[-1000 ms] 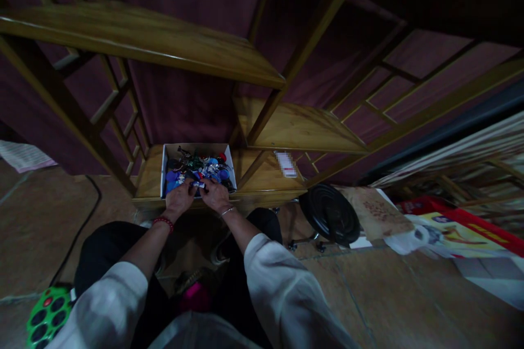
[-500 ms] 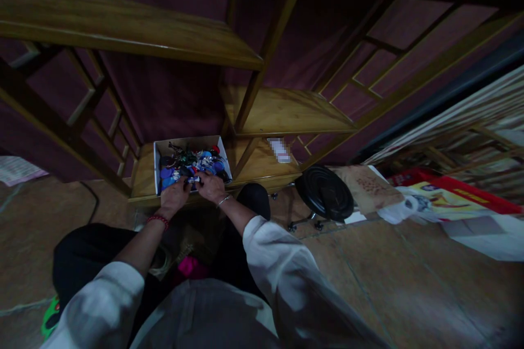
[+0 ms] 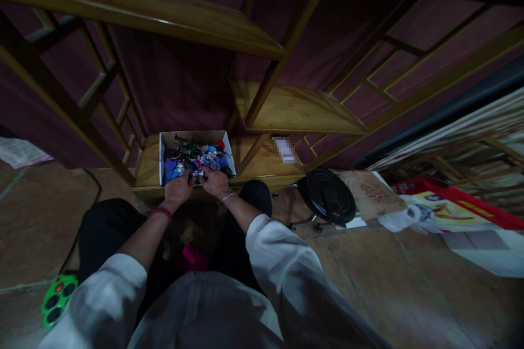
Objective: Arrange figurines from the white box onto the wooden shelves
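Note:
A shallow white box (image 3: 162, 166) stands on the low wooden shelf, filled with a jumble of small blue, black, white and red items (image 3: 204, 155). Over its front edge reach both hands, fingertips close together. My left hand (image 3: 179, 188), with a red bead bracelet at the wrist, has its fingers bent and pinched. Opposite it, my right hand (image 3: 215, 181), wearing a silver bangle, is also closed in a pinch. Between the fingertips shows a small blue-and-white piece (image 3: 197, 173), too small and dark to name. The fingers partly hide the box's front contents.
The wooden shelf unit (image 3: 262, 103) rises around the box, with an upper board (image 3: 143, 13) overhead. A round black stool (image 3: 327, 196) stands at the right, near a brown paper bag (image 3: 368, 191) and a red-yellow package (image 3: 450, 210). A green pedal-like device (image 3: 59, 300) lies on the floor at left.
The camera view has shifted, and more of the green device shows as my left knee moved inward. Both hands stay together at the box's front, fingers slightly repositioned around the small piece.

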The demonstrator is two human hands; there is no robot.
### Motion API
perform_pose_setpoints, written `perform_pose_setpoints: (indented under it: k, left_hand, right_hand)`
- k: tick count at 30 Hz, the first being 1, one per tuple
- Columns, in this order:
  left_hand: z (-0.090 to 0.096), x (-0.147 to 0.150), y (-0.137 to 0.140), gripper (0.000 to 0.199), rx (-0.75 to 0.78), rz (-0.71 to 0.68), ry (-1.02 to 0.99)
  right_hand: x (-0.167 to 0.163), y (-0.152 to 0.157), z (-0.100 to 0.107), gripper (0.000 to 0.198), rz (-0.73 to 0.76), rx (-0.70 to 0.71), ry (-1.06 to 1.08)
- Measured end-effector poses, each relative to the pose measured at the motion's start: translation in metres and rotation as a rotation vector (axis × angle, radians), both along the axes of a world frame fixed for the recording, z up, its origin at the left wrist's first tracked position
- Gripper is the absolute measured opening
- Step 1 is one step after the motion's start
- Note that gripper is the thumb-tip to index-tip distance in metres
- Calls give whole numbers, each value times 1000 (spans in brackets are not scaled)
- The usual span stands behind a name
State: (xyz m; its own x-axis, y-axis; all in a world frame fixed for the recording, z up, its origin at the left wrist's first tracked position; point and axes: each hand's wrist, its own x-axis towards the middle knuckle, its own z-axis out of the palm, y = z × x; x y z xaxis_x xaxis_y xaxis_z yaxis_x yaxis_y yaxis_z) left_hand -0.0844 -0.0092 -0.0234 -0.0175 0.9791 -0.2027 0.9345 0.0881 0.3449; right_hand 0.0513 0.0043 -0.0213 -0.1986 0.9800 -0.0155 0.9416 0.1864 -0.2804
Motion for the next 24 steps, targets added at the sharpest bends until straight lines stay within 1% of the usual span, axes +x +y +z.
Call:
perform_pose_setpoints:
  k: [7, 12, 15, 19, 24]
  left_hand:
    - [-1, 1, -1, 45, 50, 5, -43]
    - [3, 2, 3, 42, 8, 17, -57]
    - [1, 3, 8, 40, 6, 11, -46]
    - [-2, 3, 12, 39, 17, 15, -21]
    - [-3, 1, 12, 38, -1, 7, -49]
  right_hand:
    - [2, 2, -2, 35, 15, 1, 11]
    - [3, 1, 5, 34, 18, -25, 27]
    - [3, 2, 8, 35, 14, -37, 36]
    - [3, 4, 6, 34, 11, -27, 33]
    - [2, 7, 3, 32, 12, -26, 23]
